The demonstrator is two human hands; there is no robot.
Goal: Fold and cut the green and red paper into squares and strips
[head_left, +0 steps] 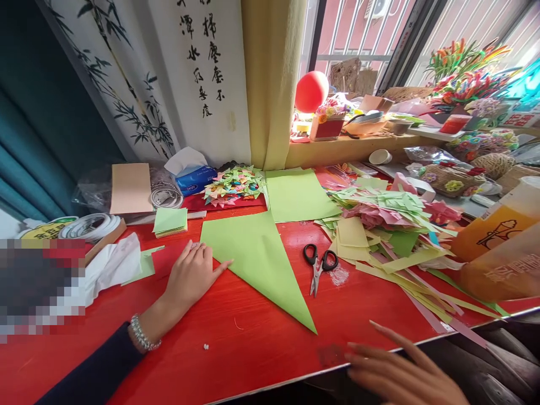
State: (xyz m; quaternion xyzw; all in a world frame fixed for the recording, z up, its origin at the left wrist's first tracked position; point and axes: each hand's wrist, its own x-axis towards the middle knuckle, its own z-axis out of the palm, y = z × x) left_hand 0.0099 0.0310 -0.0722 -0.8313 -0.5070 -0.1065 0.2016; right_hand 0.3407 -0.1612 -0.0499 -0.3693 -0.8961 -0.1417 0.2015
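Red balloon; blue tissue packet

The left hand, silver beaded bracelet at the wrist, is touching the edge of a folded light-green paper sheet on the glossy red table, black-handled metal scissors lying just right of it, while the right hand hovers, fingers spread, at the table's near edge.
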